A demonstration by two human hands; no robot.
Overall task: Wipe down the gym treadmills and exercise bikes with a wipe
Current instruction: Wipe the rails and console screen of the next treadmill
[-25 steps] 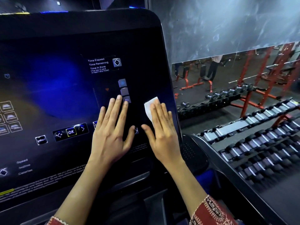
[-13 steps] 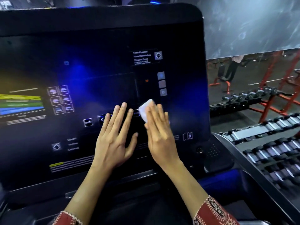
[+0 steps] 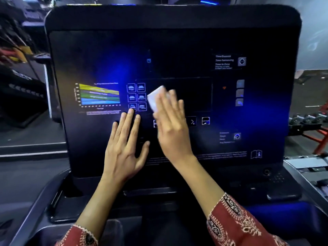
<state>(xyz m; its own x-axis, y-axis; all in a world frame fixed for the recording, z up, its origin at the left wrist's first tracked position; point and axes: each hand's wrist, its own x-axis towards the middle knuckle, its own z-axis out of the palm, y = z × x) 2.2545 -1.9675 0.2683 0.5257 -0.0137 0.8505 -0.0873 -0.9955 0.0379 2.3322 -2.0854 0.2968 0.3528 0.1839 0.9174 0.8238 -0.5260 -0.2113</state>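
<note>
Pressed flat beneath the straight fingers of the right hand (image 3: pixel 171 126), a white wipe (image 3: pixel 155 97) is held against the dark screen. Nothing is curled round it, and only its upper left part is seen past the fingertips. The left hand (image 3: pixel 124 144) is likewise laid open on the glass, fingers straight and spread, with nothing held. It lies just beside the right hand, slightly lower.

Most of the view is filled by the treadmill console (image 3: pixel 177 39), a wide black panel with rounded upper corners, across which a blue glow is reflected. Below it a dark tray (image 3: pixel 58 206) with recessed pockets is seen. At the right edge a dumbbell rack (image 3: pixel 308 121) on red frames is partly shown. Both forearms are bare up to red patterned sleeves (image 3: pixel 236 221) at the lower edge.

On the left of the screen a chart (image 3: pixel 99 95) of yellow, green and blue bands is displayed. Between it and the wipe a grid of six program icons (image 3: pixel 136 97) is set. The wipe lies just beside the grid's right column, and the lowest left icon is reached by the left middle fingertip. Right of the right hand an arrow button (image 3: pixel 192 122) is shown, and a book-shaped info icon (image 3: pixel 256 154) is placed near the lower right corner.
</note>
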